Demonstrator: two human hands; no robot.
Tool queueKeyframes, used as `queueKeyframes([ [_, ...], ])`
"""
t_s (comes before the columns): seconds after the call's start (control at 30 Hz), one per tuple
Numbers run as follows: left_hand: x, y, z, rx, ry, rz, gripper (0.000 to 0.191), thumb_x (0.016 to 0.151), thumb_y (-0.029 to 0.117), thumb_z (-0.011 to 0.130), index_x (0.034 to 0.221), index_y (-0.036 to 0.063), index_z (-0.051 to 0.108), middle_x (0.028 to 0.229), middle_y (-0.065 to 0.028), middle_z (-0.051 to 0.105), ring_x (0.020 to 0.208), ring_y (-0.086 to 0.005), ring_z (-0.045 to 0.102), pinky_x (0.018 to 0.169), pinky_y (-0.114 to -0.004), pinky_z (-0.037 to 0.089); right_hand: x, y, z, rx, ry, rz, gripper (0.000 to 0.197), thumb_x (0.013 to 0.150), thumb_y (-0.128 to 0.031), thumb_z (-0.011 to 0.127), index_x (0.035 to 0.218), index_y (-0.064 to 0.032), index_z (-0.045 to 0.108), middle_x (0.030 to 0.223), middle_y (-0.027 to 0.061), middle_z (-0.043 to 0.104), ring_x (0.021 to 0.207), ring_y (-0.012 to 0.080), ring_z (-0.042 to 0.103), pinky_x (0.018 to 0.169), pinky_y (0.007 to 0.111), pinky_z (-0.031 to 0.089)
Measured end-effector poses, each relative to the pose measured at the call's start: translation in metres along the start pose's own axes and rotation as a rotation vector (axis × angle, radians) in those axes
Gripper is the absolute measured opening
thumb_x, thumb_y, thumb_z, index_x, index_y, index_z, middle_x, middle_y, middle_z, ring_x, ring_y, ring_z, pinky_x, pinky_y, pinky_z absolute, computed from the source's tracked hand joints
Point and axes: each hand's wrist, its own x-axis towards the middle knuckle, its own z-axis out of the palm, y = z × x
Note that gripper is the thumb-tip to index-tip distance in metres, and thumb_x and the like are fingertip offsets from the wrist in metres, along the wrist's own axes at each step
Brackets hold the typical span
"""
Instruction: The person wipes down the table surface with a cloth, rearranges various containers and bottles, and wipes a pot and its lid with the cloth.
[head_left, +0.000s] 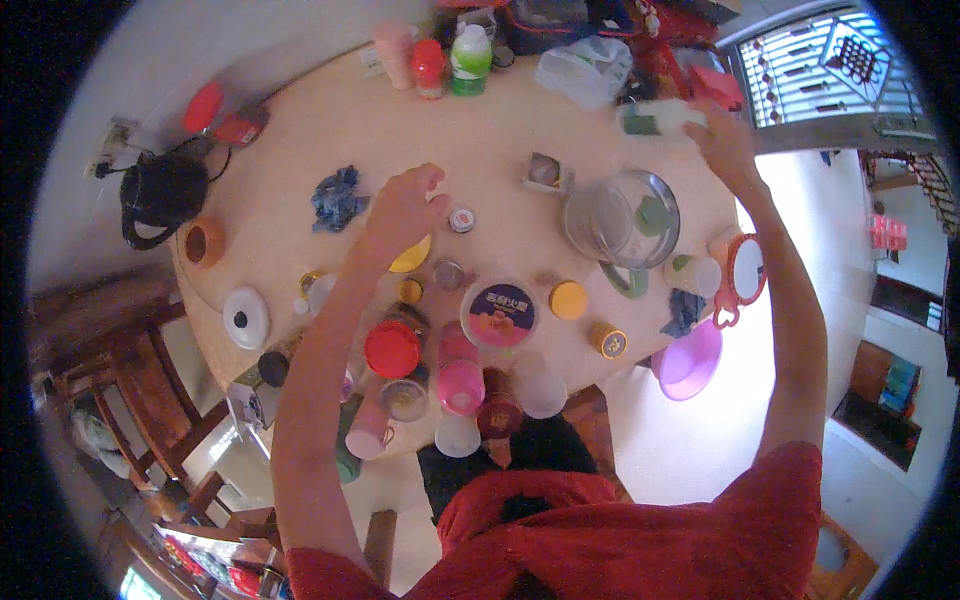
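Observation:
My left hand (409, 196) hovers over the middle of the table, with thumb and fingers apart and nothing between them. Just right of its fingertips lies a small white round lid (462, 220). A yellow lid (411, 255) shows partly below the wrist. At the far right, my right hand (721, 142) grips the end of a white and green bottle (651, 120) lying on its side; this hand is slightly blurred. Nearer me stands a large clear container (600, 225) with a metallic rim, a green piece showing through it. A small clear box (546, 171) is beside it.
Jars and cups crowd the near edge, among them a red-lidded jar (392, 349) and a printed tub (499, 315). Bottles (470, 60) and a plastic bag (586, 71) line the back. A black kettle (163, 187) is left; a purple basin (690, 361) is right.

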Motion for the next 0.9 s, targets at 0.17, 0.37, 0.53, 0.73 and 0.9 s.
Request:
queueKeyframes([
  [0.17, -0.008, -0.023, -0.006, 0.017, 0.028, 0.004, 0.031, 0.077, 0.018, 0.061, 0.102, 0.0013, 0.056, 0.091, -0.0134, 0.062, 0.075, -0.0257, 0.061, 0.069, -0.035, 0.050, 0.084, -0.051, 0.097, -0.172, -0.001, -0.536, 0.032, 0.075, -0.022, 0.061, 0.101, -0.0049, 0.058, 0.093, 0.0204, 0.061, 0.083, 0.0362, 0.059, 0.074, 0.044, 0.046],
  [0.37, -0.017, -0.054, -0.012, 0.029, 0.052, -0.044, 0.032, 0.075, 0.014, 0.063, 0.104, 0.0013, 0.056, 0.092, -0.0137, 0.062, 0.074, -0.0255, 0.062, 0.067, -0.034, 0.050, 0.137, -0.113, 0.167, -0.013, -0.099, -0.195, 0.031, 0.072, -0.019, 0.063, 0.098, -0.0038, 0.058, 0.088, 0.0208, 0.062, 0.084, 0.0368, 0.059, 0.074, 0.044, 0.047],
  [0.53, -0.015, -0.074, -0.014, 0.002, 0.040, -0.128, 0.032, 0.077, 0.016, 0.062, 0.105, 0.0012, 0.055, 0.095, -0.0140, 0.062, 0.077, -0.0253, 0.062, 0.068, -0.033, 0.050, 0.160, -0.124, 0.182, -0.044, -0.092, -0.121, 0.031, 0.072, -0.017, 0.063, 0.100, -0.0040, 0.058, 0.088, 0.0194, 0.062, 0.086, 0.0363, 0.060, 0.075, 0.043, 0.048],
  [0.73, -0.018, -0.080, -0.020, -0.018, -0.016, -0.186, 0.032, 0.079, 0.018, 0.061, 0.106, 0.0015, 0.055, 0.100, -0.0148, 0.061, 0.087, -0.0252, 0.061, 0.075, -0.034, 0.049, 0.167, -0.172, 0.144, 0.036, -0.326, 0.037, 0.049, 0.079, -0.019, 0.061, 0.121, -0.0052, 0.039, 0.112, 0.0187, 0.050, 0.103, 0.0326, 0.051, 0.085, 0.039, 0.044],
  [0.9, -0.011, -0.077, -0.009, -0.027, 0.067, -0.058, 0.029, 0.076, 0.019, 0.061, 0.102, 0.0050, 0.056, 0.093, -0.0151, 0.061, 0.081, -0.0282, 0.061, 0.073, -0.037, 0.048, 0.134, -0.101, 0.122, 0.044, -0.459, 0.188, 0.064, 0.081, -0.021, 0.060, 0.134, -0.0049, 0.028, 0.125, 0.0173, 0.045, 0.105, 0.0299, 0.050, 0.080, 0.039, 0.045],
])
